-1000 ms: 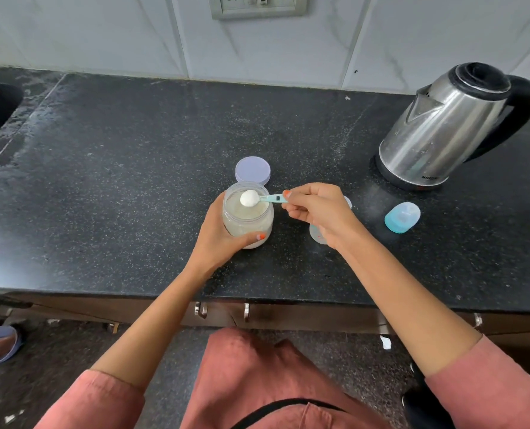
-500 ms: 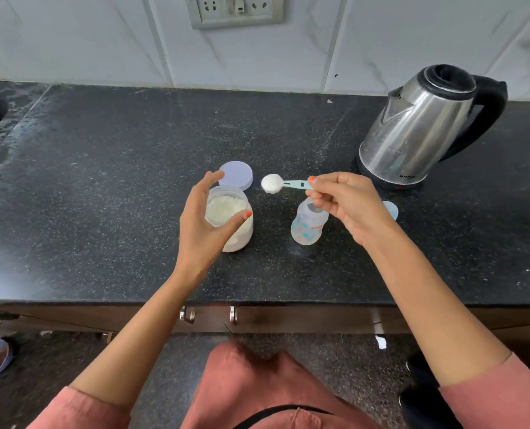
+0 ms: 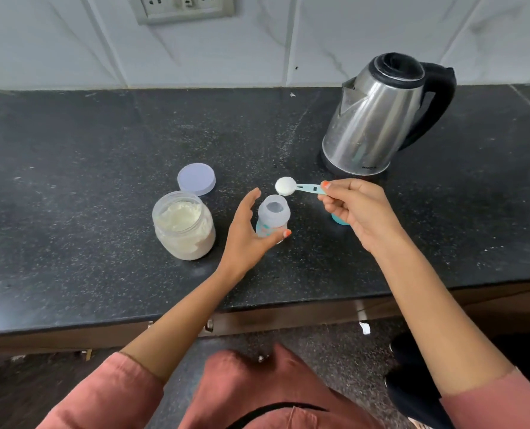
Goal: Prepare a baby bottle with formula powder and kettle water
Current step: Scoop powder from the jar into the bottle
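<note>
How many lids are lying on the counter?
2. A round purple lid lies just behind the powder jar. A blue cap peeks out from under the right hand, mostly hidden, so its shape is unclear.

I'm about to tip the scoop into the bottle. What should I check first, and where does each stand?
1. Bottle mouth uncovered: ok.
2. Bottle upright on the counter: ok.
3. Left hand steadying the bottle: cannot tell; the thumb touches it, but the fingers look straight.
4. Right hand pinching the scoop handle: ok.
5. Scoop heaped with powder: ok.
6. Scoop bowl over the mouth: not ok; it hangs just beyond it.
</note>
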Demonstrator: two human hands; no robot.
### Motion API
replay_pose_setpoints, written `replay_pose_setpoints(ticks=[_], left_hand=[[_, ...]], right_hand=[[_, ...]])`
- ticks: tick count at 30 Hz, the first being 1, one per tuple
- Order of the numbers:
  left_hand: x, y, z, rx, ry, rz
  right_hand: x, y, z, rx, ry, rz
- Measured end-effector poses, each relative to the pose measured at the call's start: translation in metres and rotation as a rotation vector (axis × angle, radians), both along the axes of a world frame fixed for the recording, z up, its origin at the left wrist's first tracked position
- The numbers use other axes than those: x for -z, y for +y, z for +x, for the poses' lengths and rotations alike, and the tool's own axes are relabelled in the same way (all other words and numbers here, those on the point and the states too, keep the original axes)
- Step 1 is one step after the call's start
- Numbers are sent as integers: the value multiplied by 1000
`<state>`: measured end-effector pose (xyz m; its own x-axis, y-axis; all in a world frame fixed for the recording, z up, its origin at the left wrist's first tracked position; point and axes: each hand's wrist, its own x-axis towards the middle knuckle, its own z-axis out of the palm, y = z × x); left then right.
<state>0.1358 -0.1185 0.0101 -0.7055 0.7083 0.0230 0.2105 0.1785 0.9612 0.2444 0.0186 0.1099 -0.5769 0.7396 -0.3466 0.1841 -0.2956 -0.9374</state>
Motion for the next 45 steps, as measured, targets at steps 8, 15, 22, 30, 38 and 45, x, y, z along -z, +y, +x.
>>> replay_pose_setpoints(ticks=[8,15,22,30,38,45], left_hand=[[13,15,-2,-50,-31,-15],[3,5,-4,-84,-37,0],[-23,-28,-4,-84,-26,10],[-56,-79,-9,-124,-32,26],[-79,-129,-28,-229,28,-4],[-77,-147,-55,-311,100,-78]], right_hand=[[8,4,3,-23,-18,-4],[-1,1,-3,-60,6,-6],[-19,-13,-16,-161,63,19],[-35,-43,-39,-274,120,23],[-42,-71,-63,-348,170,15],[-38,-84,-77,-363,172,21]])
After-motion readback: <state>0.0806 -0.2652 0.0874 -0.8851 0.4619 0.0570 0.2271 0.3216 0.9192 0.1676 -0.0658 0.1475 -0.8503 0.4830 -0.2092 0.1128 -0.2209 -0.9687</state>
